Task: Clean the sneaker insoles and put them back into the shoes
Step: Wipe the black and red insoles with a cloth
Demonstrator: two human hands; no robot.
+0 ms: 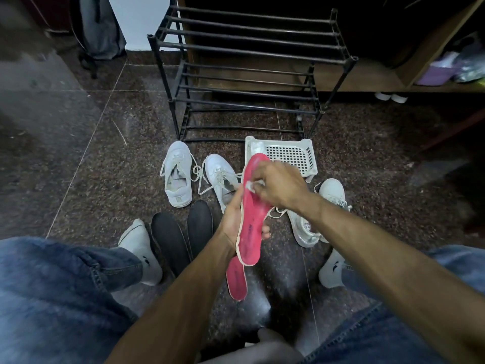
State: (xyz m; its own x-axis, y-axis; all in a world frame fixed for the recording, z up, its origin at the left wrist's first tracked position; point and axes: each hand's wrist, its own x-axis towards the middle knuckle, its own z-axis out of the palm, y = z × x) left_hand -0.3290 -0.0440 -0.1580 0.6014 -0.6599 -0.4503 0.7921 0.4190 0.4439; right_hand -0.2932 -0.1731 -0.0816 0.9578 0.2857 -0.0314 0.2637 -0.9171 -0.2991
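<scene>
My left hand (232, 219) grips a red insole (251, 206) by its middle, holding it up over the floor. My right hand (278, 185) presses a small white wipe (249, 185) against the insole's upper half. A second red insole (236, 281) lies on the floor just below the held one. Two black insoles (183, 237) lie side by side on the floor to the left. White sneakers stand on the floor: one (178, 177) at centre left, one (223, 179) partly behind the held insole, and another pair (320, 214) to the right under my right forearm.
A black metal shoe rack (249, 61) stands ahead. A white plastic basket (291, 153) sits in front of it. My legs in jeans and white socks (141, 256) frame the floor left and right. A wooden shelf (433, 61) is at the right.
</scene>
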